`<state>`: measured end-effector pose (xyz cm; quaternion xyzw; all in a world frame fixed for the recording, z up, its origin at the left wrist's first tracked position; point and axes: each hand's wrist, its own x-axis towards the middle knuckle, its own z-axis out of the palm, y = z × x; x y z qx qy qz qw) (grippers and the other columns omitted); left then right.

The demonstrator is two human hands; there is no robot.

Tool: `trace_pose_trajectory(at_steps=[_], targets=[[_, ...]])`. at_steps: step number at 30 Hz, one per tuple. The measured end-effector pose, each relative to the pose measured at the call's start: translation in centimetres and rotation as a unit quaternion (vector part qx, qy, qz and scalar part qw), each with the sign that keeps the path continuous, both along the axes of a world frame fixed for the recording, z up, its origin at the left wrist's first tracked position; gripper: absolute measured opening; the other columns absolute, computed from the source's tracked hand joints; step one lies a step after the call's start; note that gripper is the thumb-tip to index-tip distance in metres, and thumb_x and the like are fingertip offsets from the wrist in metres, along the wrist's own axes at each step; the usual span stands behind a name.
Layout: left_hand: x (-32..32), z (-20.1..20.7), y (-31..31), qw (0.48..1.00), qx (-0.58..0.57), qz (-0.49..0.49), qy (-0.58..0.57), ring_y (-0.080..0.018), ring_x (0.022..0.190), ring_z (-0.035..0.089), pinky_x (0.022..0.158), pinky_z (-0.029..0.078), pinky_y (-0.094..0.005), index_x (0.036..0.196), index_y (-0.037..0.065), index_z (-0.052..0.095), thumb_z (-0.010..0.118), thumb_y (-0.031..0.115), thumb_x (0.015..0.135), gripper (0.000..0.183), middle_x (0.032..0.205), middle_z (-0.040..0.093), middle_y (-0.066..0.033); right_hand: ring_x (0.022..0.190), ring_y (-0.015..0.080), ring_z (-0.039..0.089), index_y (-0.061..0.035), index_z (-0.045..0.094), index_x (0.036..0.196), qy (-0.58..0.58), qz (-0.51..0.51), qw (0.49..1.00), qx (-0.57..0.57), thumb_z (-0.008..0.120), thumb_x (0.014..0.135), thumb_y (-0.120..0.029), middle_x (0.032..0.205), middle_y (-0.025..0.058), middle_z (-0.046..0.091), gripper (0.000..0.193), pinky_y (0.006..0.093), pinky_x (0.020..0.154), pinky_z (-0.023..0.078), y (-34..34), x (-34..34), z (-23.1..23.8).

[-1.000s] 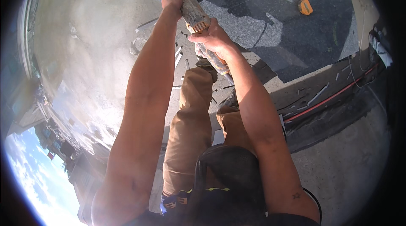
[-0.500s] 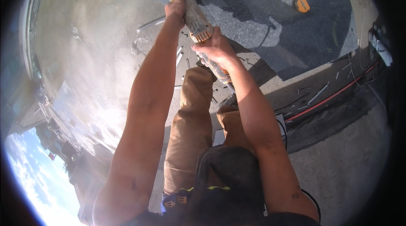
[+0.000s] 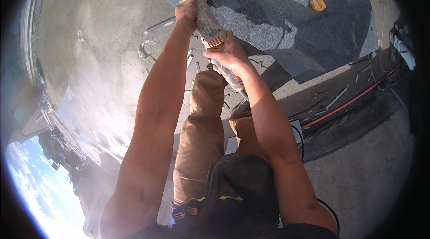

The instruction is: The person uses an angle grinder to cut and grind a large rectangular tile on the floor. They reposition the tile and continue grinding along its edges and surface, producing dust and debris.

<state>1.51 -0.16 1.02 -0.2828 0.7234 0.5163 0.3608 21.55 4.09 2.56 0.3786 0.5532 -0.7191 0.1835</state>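
Both my hands grip a dusty angle grinder (image 3: 209,24) with a worn grey body and orange vents. My left hand (image 3: 187,10) is closed around its front, by the metal head. Farther back, my right hand (image 3: 227,54) wraps the rear handle. The grinder's head is over the left part of a dark grey speckled stone slab (image 3: 268,37), at a thin straight line on its surface. The disc is mostly hidden by the head and guard. On the slab's right part lies a yellow-orange tape measure (image 3: 318,2).
Narrow offcut strips (image 3: 337,97) litter the concrete beside the slab. A red-orange hose or cord (image 3: 347,107) runs along the right, near a dark strip of sheet (image 3: 345,134). Crumpled light cloth (image 3: 402,50) lies at far right. My legs (image 3: 201,136) are just below the grinder.
The dust haze around the grinder's head has thinned, and the line on the slab shows more plainly. My hands and the grinder have barely moved.
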Motion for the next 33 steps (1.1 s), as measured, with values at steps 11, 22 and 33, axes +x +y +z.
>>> trace_pose_trajectory(at_steps=[11, 22, 33], targets=[[-0.2, -0.6, -0.1, 0.999, -0.028, 0.014, -0.008, -0.0319, 0.100, 0.075, 0.085, 0.066, -0.0496, 0.137, -0.006, 0.059, 0.086, 0.044, 0.088, 0.074, 0.119, 0.071, -0.0175, 0.082, 0.0226, 0.070, -0.0013, 0.038, 0.131, -0.016, -0.009, 0.999, 0.027, 0.090, 0.085, -0.013, 0.104, 0.0169, 0.069, 0.071, 0.0378, 0.063, 0.060, -0.4, -0.2, -0.4], [-3.0, -3.4, -0.3, 1.000, 0.004, 0.001, 0.011, -0.0339, 0.107, 0.075, 0.089, 0.064, -0.0487, 0.141, -0.013, 0.055, 0.086, 0.048, 0.088, 0.086, 0.127, 0.070, -0.0215, 0.094, 0.0326, 0.077, 0.0036, 0.033, 0.132, 0.004, -0.008, 1.000, -0.022, 0.093, 0.083, -0.026, 0.116, 0.0298, 0.069, 0.083, 0.0425, 0.069, 0.065, 1.7, -3.2, 1.7], [-2.1, -2.9, 0.4, 1.000, 0.002, 0.001, 0.010, -0.0320, 0.100, 0.076, 0.084, 0.066, -0.0489, 0.135, -0.005, 0.061, 0.086, 0.046, 0.090, 0.072, 0.120, 0.072, -0.0181, 0.098, 0.0367, 0.075, 0.0034, 0.035, 0.129, -0.012, 0.003, 1.000, 0.008, 0.092, 0.080, -0.026, 0.115, 0.0315, 0.069, 0.080, 0.0434, 0.081, 0.064, 1.8, -2.7, 1.6]])
